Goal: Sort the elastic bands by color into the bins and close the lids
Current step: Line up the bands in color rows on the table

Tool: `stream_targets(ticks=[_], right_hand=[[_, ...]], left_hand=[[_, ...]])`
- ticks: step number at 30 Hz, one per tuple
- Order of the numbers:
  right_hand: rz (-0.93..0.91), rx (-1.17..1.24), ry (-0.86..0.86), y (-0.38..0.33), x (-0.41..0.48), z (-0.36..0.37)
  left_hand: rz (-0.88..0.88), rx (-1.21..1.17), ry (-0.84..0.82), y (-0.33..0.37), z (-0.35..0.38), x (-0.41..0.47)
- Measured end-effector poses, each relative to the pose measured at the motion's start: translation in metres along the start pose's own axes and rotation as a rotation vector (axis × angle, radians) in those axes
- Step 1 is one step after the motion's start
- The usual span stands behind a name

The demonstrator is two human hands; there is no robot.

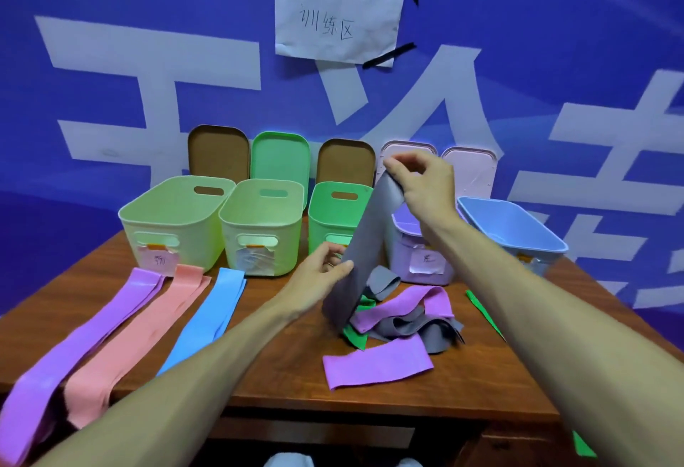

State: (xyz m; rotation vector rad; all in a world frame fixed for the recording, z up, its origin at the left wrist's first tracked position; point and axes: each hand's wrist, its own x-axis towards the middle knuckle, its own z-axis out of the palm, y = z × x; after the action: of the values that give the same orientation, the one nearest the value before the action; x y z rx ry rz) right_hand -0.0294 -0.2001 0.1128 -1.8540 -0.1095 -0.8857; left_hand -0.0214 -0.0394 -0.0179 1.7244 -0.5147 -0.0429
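Head view: wide grey band, perhaps looped, left hand to right hand

Bins wall the rear; band heap clutters table centre-right.

Bright, even, blue-tinged light; soft focus, wide-angle bending toward the edges.

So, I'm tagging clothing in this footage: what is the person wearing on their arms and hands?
Nothing visible: the left hand and right hand are bare, without gloves or a watch, and no sleeves show on either arm to the frame edge.
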Motion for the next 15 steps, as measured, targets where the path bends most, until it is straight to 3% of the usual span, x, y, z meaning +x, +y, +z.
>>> stream_targets(ticks=[5,10,15], right_hand=[[-0.012,0.079,-0.040,-0.022,0.018,-0.007],[-0.064,0.078,-0.123,-0.043,0.029,-0.011],[-0.093,0.106,-0.161,-0.059,0.034,-0.006]], left_hand=[[0.032,0.083,-0.025,0.021,0.007,0.013],[0.099,0.141,0.054,0.048,0.012,0.033],[0.080,0.006,-0.067,0.058,0.015,0.031]])
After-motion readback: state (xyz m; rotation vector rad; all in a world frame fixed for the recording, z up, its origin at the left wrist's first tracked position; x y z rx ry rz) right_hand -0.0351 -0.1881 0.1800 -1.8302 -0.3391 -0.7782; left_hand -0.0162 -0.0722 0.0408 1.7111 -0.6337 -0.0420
